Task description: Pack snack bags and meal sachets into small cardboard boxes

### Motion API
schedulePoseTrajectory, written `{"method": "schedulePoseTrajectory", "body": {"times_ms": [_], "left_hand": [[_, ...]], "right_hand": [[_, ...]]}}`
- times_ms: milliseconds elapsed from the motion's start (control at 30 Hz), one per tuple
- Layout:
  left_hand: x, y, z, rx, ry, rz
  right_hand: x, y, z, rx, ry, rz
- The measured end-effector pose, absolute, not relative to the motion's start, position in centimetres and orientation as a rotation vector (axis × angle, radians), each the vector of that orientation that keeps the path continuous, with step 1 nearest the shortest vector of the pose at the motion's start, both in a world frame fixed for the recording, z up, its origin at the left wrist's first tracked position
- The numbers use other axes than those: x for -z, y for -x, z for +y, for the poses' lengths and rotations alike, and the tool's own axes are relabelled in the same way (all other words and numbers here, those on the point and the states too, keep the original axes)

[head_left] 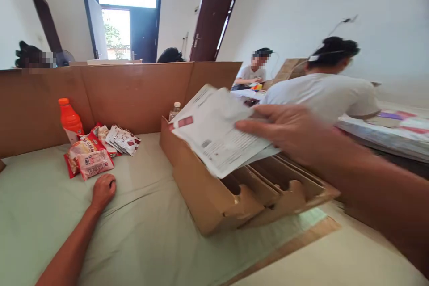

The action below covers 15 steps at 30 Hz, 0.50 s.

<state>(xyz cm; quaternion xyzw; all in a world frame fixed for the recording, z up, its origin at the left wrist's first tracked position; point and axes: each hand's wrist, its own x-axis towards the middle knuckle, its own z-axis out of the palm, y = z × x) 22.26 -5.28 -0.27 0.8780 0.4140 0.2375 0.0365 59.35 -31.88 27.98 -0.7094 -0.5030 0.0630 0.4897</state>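
Observation:
My right hand (284, 129) pinches white printed packets (221, 129) at their right edge, above a brown cardboard box (204, 187) with several open compartments. The packets hide part of the box's rear. My left hand (103, 190) rests on the green cloth, fingers curled in, just in front of a pink-and-white packet (95, 164). Behind that lie a red-and-yellow snack bag (85, 146) and small white sachets (123, 139).
An orange bottle (70, 118) stands at the left by a cardboard partition (134, 94). A clear bottle (174, 109) is behind the box. People sit beyond, one in a white shirt (318, 94) close at the right.

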Motion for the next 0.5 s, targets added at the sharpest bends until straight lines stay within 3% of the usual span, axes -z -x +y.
{"method": "schedulePoseTrajectory", "body": {"times_ms": [67,200,333,500], "left_hand": [[0.7,-22.3,-5.6,-0.723,-2.702,1.261],[1.0,-22.4,-6.1,-0.754,-2.712,1.228],[1.6,-22.4,-5.9,-0.784,-2.698,1.208],[1.9,-22.3,-5.3,-0.799,-2.662,1.179]], "right_hand": [[-26.7,-56.3,-27.7,-0.467,1.708,-1.285],[-24.2,-50.2,-18.9,-0.74,1.676,-1.261],[-23.7,-45.7,-13.8,-0.816,1.556,-1.243],[-25.4,-47.4,-15.6,-0.73,1.348,-1.262]]}}
